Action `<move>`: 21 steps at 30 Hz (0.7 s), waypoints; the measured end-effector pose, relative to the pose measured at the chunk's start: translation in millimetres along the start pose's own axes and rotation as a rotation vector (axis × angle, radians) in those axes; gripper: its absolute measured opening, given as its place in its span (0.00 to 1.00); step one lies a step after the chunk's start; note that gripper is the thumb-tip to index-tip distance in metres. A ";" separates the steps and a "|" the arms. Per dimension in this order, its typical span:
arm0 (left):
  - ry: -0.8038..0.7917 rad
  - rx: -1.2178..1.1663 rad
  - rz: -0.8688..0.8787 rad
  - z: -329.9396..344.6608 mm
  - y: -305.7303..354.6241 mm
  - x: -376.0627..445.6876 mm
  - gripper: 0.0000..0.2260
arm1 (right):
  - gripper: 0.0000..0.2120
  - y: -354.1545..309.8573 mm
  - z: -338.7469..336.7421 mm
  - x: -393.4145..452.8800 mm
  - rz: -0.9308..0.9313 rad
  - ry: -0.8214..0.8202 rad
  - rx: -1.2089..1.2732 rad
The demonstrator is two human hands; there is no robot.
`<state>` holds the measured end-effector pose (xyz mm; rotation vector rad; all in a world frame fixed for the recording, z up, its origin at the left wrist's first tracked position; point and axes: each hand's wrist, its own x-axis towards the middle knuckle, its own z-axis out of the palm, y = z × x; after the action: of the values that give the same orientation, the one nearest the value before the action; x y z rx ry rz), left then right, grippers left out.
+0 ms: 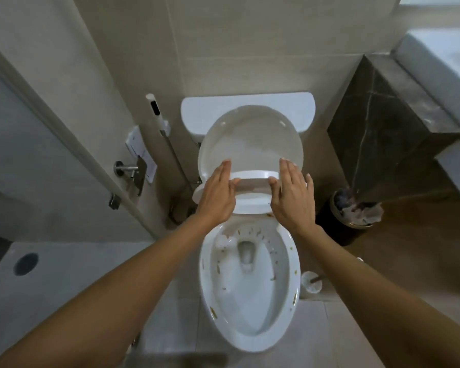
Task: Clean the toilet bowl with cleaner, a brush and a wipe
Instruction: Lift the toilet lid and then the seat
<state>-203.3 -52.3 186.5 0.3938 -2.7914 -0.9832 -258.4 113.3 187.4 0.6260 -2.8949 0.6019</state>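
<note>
A white toilet bowl [292, 312] stands below me, its inside speckled with brown and yellow bits and some foam around the water. The seat [252, 201] and the lid [250, 139] are partly raised, tilted back toward the cistern [247, 102]. My left hand [218, 192] grips the seat's left front edge, thumb underneath. My right hand [292, 195] holds the seat's right front edge the same way. A toilet brush in its white holder [310, 284] stands on the floor just right of the bowl.
A dark bin [353, 211] full of crumpled paper stands at the right, under a dark marble counter [388, 120]. A bidet sprayer and its hose [168, 144] hang on the wall left of the cistern. A glass partition [64, 144] and a floor drain [25, 264] lie left.
</note>
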 end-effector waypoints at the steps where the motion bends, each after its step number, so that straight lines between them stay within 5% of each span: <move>1: -0.002 -0.010 -0.025 -2.7 2.4 11.8 0.23 | 0.27 -2.5 -2.0 8.9 0.001 0.008 0.010; 8: 0.024 -0.046 -0.147 -11.7 21.1 69.4 0.24 | 0.26 -8.1 -3.6 48.2 -0.042 -0.032 -0.024; 21: -0.119 0.241 0.057 -33.7 12.5 113.6 0.29 | 0.31 -5.7 -10.0 135.2 -0.046 -0.262 -0.032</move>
<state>-306.2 -96.6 227.1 0.2913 -3.0218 -0.6802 -378.4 62.3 225.0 0.8218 -3.1117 0.5014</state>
